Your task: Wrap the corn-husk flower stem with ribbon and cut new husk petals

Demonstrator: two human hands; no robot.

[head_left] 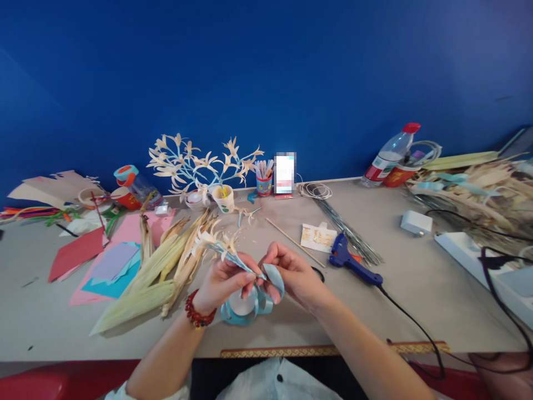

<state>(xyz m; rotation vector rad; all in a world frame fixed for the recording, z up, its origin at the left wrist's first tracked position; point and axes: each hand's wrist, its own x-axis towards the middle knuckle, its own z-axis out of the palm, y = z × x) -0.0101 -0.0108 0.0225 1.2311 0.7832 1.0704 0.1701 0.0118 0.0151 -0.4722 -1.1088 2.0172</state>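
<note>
- While the head view looks down, both hands meet over the middle of the table (pixel 62 322), fingertips almost touching.
- Thumb and fingers of the left hand (pixel 225 280) pinch the stem of the sprig (pixel 219 243); its husk petals point up-left, away from the person.
- Curled fingers of the right hand (pixel 293 272) pinch the pale blue ribbon (pixel 275 278) at the lower stem end; a loop of it hangs under them.
- Part of the ribbon is wound on the stem, and the rest trails down to the roll (pixel 240 306).
- That roll lies flat on the table just below the hands, near the front edge.
- Red-bead bracelet (pixel 195 314) on the left wrist.
- Heap of husks (pixel 154 278) just left of the left hand, overlapping the paper (pixel 114 264) sheets.
- Blue glue gun (pixel 352 261) lies right of the right hand, apart from it; its cord runs to the front edge.
- Thin stick (pixel 293 240) lies beyond the right hand; wires (pixel 350 233) sit behind the gun.
- By the wall stands a cup (pixel 225 198), with a husk branch (pixel 200 161) above it; the bottle (pixel 391 153) leans far right.
</note>
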